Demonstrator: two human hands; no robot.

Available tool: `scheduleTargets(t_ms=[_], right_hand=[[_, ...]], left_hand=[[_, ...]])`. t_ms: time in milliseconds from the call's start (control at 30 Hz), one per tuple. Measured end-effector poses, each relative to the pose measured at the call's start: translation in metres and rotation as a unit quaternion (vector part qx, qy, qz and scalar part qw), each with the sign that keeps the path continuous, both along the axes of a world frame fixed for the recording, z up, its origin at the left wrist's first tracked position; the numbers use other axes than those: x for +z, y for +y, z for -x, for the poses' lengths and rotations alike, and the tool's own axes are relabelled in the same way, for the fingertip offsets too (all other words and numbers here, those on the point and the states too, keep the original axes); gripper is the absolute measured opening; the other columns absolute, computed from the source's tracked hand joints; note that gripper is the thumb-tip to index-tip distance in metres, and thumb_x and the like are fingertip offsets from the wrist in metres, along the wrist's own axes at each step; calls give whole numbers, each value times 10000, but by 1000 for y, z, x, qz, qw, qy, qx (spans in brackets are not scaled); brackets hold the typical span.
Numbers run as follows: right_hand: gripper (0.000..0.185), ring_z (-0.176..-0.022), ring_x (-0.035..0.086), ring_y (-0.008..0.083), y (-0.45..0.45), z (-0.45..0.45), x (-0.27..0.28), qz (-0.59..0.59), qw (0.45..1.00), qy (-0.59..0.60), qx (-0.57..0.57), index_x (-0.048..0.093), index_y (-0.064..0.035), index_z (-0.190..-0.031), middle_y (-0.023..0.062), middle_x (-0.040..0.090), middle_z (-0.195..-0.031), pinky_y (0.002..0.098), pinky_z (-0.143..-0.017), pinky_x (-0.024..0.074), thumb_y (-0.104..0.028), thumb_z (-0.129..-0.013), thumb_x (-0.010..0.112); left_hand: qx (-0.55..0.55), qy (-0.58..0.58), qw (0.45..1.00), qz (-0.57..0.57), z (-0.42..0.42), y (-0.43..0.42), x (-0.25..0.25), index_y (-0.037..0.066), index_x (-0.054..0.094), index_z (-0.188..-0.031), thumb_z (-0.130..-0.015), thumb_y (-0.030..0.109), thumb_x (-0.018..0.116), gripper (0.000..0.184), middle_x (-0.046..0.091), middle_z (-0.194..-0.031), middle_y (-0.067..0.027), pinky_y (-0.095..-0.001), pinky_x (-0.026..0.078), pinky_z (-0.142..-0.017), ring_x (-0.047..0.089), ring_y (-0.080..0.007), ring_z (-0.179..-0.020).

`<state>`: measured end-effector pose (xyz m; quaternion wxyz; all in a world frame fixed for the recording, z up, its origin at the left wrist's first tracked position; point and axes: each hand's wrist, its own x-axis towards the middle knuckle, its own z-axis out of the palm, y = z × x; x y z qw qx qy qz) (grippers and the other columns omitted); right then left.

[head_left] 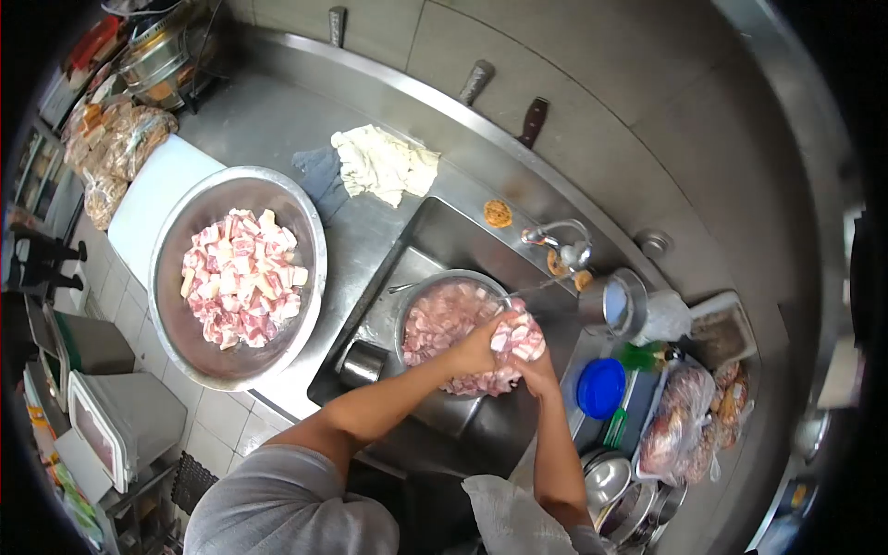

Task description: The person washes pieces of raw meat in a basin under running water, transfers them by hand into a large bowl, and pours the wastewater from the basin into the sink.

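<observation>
My left hand [475, 350] and my right hand [538, 372] are cupped together around a heap of raw meat chunks [520, 339], pink with white fat. They hold it over the right side of a metal bowl [403, 319] standing in the sink. More meat chunks [444, 324] fill that bowl. A thin stream of water runs from the faucet [555, 237] toward the bowl. On the counter to the left, a large metal basin [312, 268] holds another pile of cut meat [242, 277].
Inside the sink [430, 227] a metal cup [363, 362] lies beside the bowl. Cloths [384, 165] sit on the counter behind. To the right are a blue lid [601, 388], bagged meat [680, 425] and stacked metal bowls [608, 479]. Knife handles [534, 122] show along the wall.
</observation>
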<state>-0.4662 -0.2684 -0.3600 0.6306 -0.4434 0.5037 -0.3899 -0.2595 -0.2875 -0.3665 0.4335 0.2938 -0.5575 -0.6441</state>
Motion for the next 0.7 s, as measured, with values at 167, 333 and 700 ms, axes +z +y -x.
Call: scheduleTargets(t_ms=[167,333,700], right_hand=[[936,-1276,571,198,-11,-13,71,23,999,34,-21,349,-26,-1540,84,576,-1396,355,-1088,470,24,-750,849],[938,-1272,569,191,-8,-29,118,94,994,51,-14,343,-2,-1538,89,579,-1393,355,-1082,470,-26,-759,866],[958,-1220,594,175,9,-39,154,99,993,69,-20,365,-6,-1534,71,603,-1358,334,-1017,509,-76,-740,895]], left_hand=[[-5,35,999,-14,3,-14,48,76,357,-1555,-692,-78,829,996,540,-1444,-125,-349,411,-1141,520,-225,-1338],[3,31,998,58,-5,-20,86,55,361,-1546,-658,-106,798,1002,554,-1431,-112,-347,415,-1135,528,-208,-1329],[-35,56,997,28,-17,-6,122,64,359,-1551,-659,-131,742,990,564,-1425,-98,-324,413,-1122,537,-191,-1322]])
